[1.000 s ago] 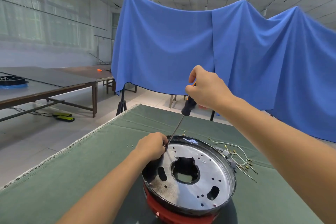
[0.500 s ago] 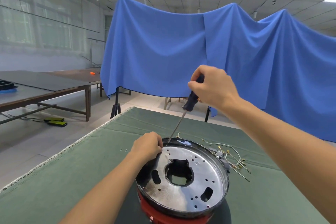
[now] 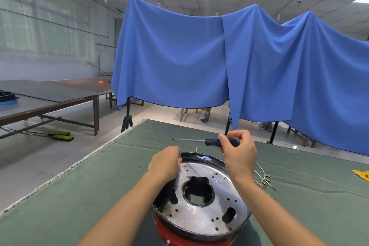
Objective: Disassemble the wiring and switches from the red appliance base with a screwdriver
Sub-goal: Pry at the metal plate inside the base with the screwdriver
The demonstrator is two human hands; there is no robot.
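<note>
Nearest us sits the red base (image 3: 175,234), upside down on the green table cover (image 3: 79,195), its round metal plate (image 3: 201,201) facing up. Our left hand (image 3: 164,165) grips the far left rim of the base, fingers curled over the edge. Our right hand (image 3: 238,152) hovers above the far rim, pinching the dark handle of the screwdriver (image 3: 211,141), which lies level with its tip pointing left. Loose wires (image 3: 263,178) lie on the cover just right of the base. Two small screws (image 3: 136,166) lie to the left. Beyond hangs a blue cloth (image 3: 199,56).
</note>
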